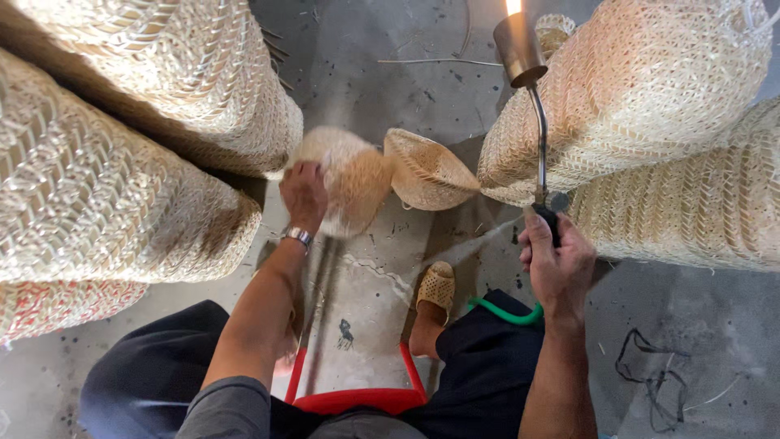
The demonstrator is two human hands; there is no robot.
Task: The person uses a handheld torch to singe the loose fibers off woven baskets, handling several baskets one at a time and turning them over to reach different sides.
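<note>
Head view, looking down past dark trousers: large woven baskets (122,195) stacked on their sides fill the upper left of the frame, more woven baskets (650,106) the upper right; what they hold cannot be seen from here. At centre the left hand (304,195) has its fingers closed on the rim of a small woven basket (353,179), which is motion-blurred, so its inside is unclear; a second small basket (426,169) lies just beside it, mouth turned left, seemingly empty. The right hand (556,260) is wrapped around the black grip of a gas torch (524,61); its brass nozzle reaches to the top centre, flame lit; a green hose (508,313) curls below the wrist.
</note>
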